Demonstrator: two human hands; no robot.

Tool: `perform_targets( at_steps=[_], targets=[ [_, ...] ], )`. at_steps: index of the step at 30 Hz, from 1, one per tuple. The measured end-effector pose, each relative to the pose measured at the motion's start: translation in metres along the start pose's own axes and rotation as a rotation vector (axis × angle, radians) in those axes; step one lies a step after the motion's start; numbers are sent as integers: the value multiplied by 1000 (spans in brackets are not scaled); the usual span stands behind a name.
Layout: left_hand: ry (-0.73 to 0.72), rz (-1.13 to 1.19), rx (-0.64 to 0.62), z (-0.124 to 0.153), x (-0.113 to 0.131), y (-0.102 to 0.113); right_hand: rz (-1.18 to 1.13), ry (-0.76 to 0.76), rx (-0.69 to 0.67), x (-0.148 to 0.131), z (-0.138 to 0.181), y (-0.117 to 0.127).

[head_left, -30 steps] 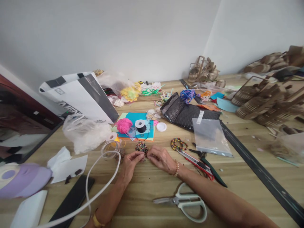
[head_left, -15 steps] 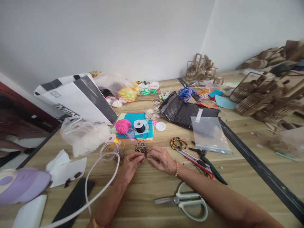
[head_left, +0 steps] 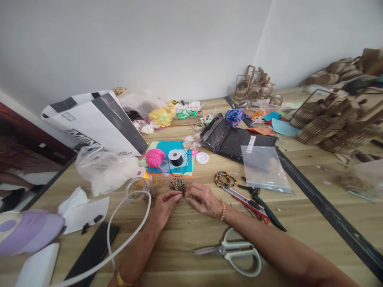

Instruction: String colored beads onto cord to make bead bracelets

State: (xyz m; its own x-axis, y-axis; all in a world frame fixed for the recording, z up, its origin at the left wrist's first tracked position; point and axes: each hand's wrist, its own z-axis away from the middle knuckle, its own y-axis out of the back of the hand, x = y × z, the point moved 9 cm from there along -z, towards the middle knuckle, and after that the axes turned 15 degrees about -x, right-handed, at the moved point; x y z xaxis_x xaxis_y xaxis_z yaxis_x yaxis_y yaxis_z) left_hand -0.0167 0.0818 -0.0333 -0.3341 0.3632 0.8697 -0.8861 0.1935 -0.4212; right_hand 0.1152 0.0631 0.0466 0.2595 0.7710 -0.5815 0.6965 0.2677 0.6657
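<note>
My left hand point(head_left: 164, 207) and my right hand point(head_left: 202, 198) rest on the wooden table point(head_left: 185, 235), fingertips pinched together just below a small heap of multicoloured beads point(head_left: 177, 184). What the fingers pinch is too small to make out. A thin black cord runs from the beads up to a black thread spool point(head_left: 175, 158) on blue paper point(head_left: 176, 153). A finished bead bracelet point(head_left: 224, 179) lies to the right of my right hand. A clear jar point(head_left: 138, 186) lies to the left of my left hand.
White-handled scissors point(head_left: 236, 252) lie near my right forearm, a red cutter and dark pliers point(head_left: 254, 205) beside it. A pink yarn ball point(head_left: 154, 158), plastic bags, a white tube point(head_left: 128, 235), a phone point(head_left: 92, 255), a black mesh pouch point(head_left: 233, 139) and wooden baskets point(head_left: 332, 119) surround the hands.
The view has shifted slightly; both hands stay pinched at the bead heap with only small finger movements.
</note>
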Motion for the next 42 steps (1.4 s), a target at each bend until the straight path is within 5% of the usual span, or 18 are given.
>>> perform_targets(
  at_steps=[42],
  targets=[
    [-73,-412,-60,0,8,-1,-73,-24,-9,8,0,-6]
  ],
)
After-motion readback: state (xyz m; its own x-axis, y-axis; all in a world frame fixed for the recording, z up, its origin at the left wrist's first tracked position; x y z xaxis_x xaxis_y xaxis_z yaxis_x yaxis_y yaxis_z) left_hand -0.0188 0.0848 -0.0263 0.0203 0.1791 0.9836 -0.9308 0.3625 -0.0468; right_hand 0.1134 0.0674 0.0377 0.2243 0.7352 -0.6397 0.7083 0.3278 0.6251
